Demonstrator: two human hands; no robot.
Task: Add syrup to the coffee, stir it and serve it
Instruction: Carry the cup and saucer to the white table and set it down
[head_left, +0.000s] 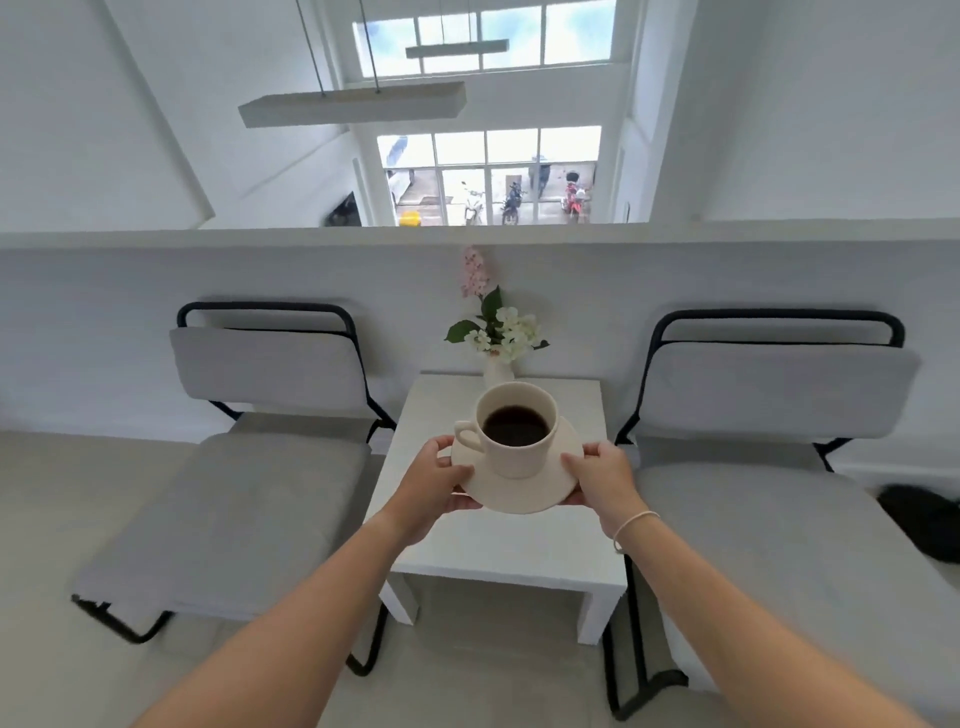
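A cream cup filled with dark coffee stands on a cream saucer; its handle points left. I hold the saucer in the air above a small white side table. My left hand grips the saucer's left rim, thumb on top and fingers underneath. My right hand grips the right rim the same way. No syrup or spoon is in view.
A white vase with flowers stands at the table's far edge against a low white wall. Grey cushioned chairs flank the table, one at left and one at right. A dark object lies on the right chair.
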